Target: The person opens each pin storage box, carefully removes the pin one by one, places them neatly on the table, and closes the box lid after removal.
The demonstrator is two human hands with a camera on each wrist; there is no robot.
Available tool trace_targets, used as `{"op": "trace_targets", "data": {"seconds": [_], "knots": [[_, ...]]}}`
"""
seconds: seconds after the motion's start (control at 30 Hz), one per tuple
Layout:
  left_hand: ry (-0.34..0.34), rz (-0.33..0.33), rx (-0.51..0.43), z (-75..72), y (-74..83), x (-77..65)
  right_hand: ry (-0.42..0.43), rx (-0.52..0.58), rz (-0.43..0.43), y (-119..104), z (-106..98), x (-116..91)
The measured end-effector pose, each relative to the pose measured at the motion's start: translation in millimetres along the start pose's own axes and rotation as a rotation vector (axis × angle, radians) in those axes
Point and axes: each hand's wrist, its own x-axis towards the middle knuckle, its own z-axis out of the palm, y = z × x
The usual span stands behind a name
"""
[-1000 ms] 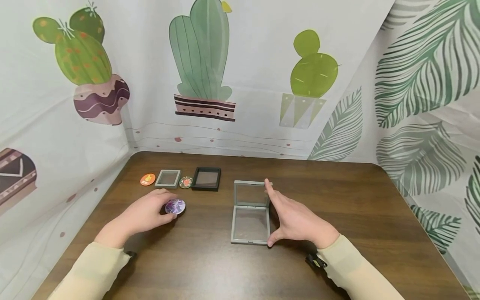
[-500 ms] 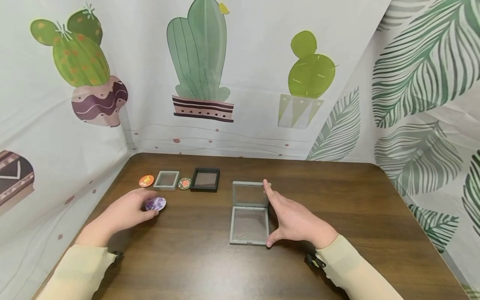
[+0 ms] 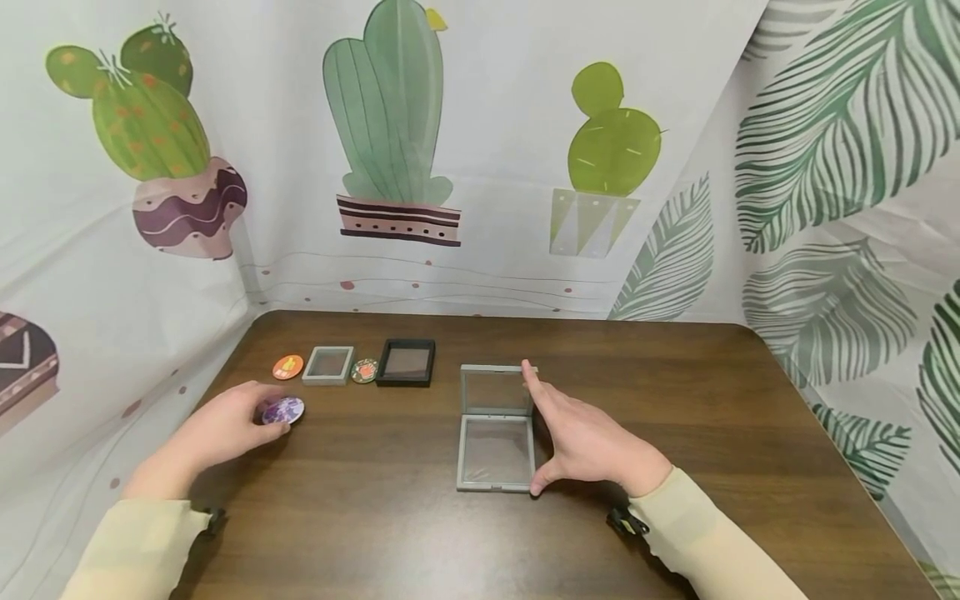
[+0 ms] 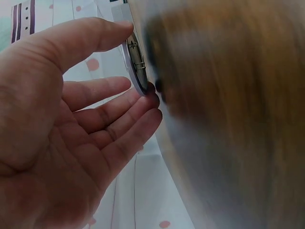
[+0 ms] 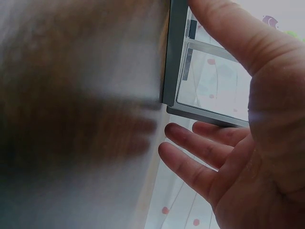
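Observation:
My left hand pinches a round purple-and-white pin badge by its edges, low over the left part of the table. In the left wrist view, the thumb lies on one side of the badge and fingertips on the other; its back with wire pin faces the camera. A grey square display frame stands hinged open, its clear lid raised. Beside it my right hand spans the right side with extended fingers, thumb at the front corner and forefinger at the lid's top. That forefinger is mostly hidden in the right wrist view.
Along the back left of the brown table lie an orange round badge, a small light-grey frame, a green-and-red patterned badge and a black frame. A printed cloth hangs behind.
My left hand has carried the purple badge leftward, away from the grey frame. The right hand keeps its place at the frame, and the head view has shifted slightly.

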Motion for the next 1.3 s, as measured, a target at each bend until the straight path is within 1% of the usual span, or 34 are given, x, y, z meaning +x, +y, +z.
{"op": "trace_targets", "data": {"seconds": [0.2,0.57,0.8,1.07,1.3], "knots": [[-0.004,-0.026,-0.007,-3.0,-8.0,-3.6,0.001,0.007,-0.002,-1,0,1],[0.0,-0.04,0.063,-2.9,-16.8,-7.9,0.002,0.007,0.001,-1,1,1],[-0.019,-0.061,0.102,-4.7,-15.6,-7.4,0.007,0.015,-0.005,-1,0,1],[-0.046,-0.087,0.126,-4.5,-12.7,-5.5,-0.011,0.014,0.017,0,-1,0],[-0.055,-0.099,0.126,-4.2,-12.2,-6.1,-0.011,0.014,0.015,1,1,0]]}}
